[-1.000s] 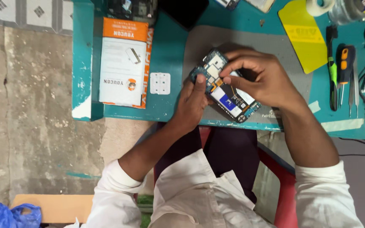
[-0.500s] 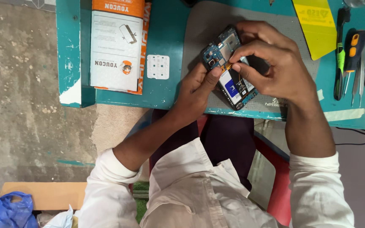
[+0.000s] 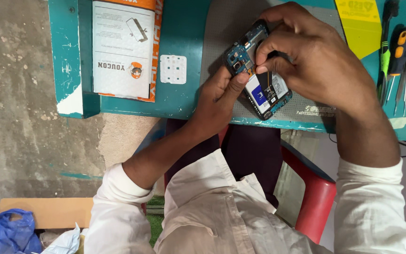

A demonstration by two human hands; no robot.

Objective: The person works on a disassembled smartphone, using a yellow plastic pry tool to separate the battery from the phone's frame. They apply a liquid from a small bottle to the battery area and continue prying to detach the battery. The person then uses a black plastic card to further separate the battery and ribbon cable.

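An opened smartphone [image 3: 264,91] with its back cover off lies on a grey work mat [image 3: 226,28] on a teal table [image 3: 184,101]; its circuit board and battery show. My left hand [image 3: 219,96] grips the phone's left edge, thumb against the board. My right hand [image 3: 313,56] covers the phone's upper right, with thumb and forefinger pinched on a spot beside the board. What the fingertips pinch is too small to see.
A white and orange box [image 3: 123,47] and a small white adhesive sheet [image 3: 173,69] lie left of the mat. A yellow card [image 3: 360,26] and screwdrivers [image 3: 393,51] lie at the right. A red plastic chair [image 3: 313,197] is below me, a blue bag [image 3: 3,233] on the floor.
The view has shifted down and closer. Both hands stay on the phone; my right fingers have moved from the phone's middle to a pinch near the board.
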